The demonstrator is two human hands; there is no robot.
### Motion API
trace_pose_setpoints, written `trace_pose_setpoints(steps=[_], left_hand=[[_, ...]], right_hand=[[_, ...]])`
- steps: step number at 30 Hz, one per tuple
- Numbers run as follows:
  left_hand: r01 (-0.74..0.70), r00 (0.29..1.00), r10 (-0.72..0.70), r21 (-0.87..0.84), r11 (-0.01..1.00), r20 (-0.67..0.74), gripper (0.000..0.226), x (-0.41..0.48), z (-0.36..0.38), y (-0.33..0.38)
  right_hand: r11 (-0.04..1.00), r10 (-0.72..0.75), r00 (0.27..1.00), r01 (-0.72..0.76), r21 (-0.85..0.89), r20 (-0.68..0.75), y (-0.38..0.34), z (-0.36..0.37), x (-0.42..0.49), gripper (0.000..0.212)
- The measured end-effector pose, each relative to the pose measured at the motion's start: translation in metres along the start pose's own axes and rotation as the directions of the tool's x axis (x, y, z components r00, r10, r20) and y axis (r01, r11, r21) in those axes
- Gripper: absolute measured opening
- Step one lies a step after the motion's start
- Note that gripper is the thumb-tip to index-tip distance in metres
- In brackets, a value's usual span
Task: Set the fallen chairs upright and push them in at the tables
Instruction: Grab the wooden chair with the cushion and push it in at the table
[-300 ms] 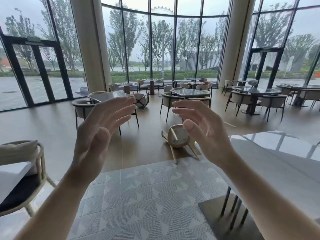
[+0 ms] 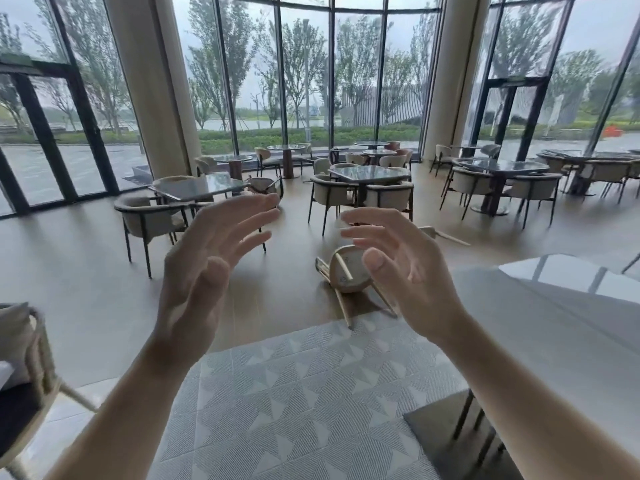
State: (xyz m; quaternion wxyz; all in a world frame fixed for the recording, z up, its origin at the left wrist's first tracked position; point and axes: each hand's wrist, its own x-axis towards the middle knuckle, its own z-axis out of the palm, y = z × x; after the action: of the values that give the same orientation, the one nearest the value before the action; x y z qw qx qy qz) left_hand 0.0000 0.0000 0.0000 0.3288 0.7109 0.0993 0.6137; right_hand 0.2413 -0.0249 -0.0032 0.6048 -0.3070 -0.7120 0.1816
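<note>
Head view: a wide strip of bare wood floor [image 2: 86, 271] runs across the middle of the room, and most of it lies left of the fallen chair [image 2: 346, 273]. It is bounded on the far side by a square table [image 2: 204, 187] with dark-framed armchairs. A patterned grey rug [image 2: 311, 393] covers the near floor, and its far edge meets the tips of the fallen chair's legs. At the right, the curved edge of a white table [image 2: 554, 323] comes close beside the chair, with the table's dark base [image 2: 460, 441] on the rug. A woven armchair [image 2: 34, 355] closes the near left edge.

The fallen chair is tipped over on the wood floor with the round pale underside of its seat facing the camera. Its thin legs splay from the seat toward the viewer and down to the rug, so its length runs roughly front to back. Beyond it, a second pale chair [image 2: 446, 236] lies on the floor with a leg pointing right, mostly hidden.

The left hand [image 2: 204, 271] and right hand [image 2: 405, 271] are raised and well apart, palms facing each other, fingers spread and loosely curved, holding nothing. The fallen chair shows in the gap between them, farther off and untouched, with its right side covered by the right thumb.
</note>
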Motion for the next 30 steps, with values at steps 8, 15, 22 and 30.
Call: trace_pose_setpoints(steps=[8,15,22,30], left_hand=[[0.014,1.0,-0.014,0.077,0.997,-0.011,0.062,0.092,-0.051,-0.167],[0.054,0.998,-0.052,0.099,0.994,-0.027,0.065,0.189,-0.095,-0.285],[0.067,0.996,-0.057,0.144,0.987,-0.074,0.062,0.262,-0.168,-0.408],[0.044,0.996,-0.034,0.122,0.992,-0.089,0.07,0.351,-0.288,-0.576]], right_hand=[[1.0,-0.006,1.0,0.006,-0.011,-0.021,0.167,0.008,0.104,0.062],[0.999,0.004,1.0,-0.003,0.043,-0.023,0.296,0.011,0.224,0.069],[0.991,0.043,0.998,-0.047,0.126,0.039,0.424,0.052,0.33,0.08],[0.993,0.049,0.998,-0.053,0.106,0.033,0.573,0.127,0.461,0.091]])
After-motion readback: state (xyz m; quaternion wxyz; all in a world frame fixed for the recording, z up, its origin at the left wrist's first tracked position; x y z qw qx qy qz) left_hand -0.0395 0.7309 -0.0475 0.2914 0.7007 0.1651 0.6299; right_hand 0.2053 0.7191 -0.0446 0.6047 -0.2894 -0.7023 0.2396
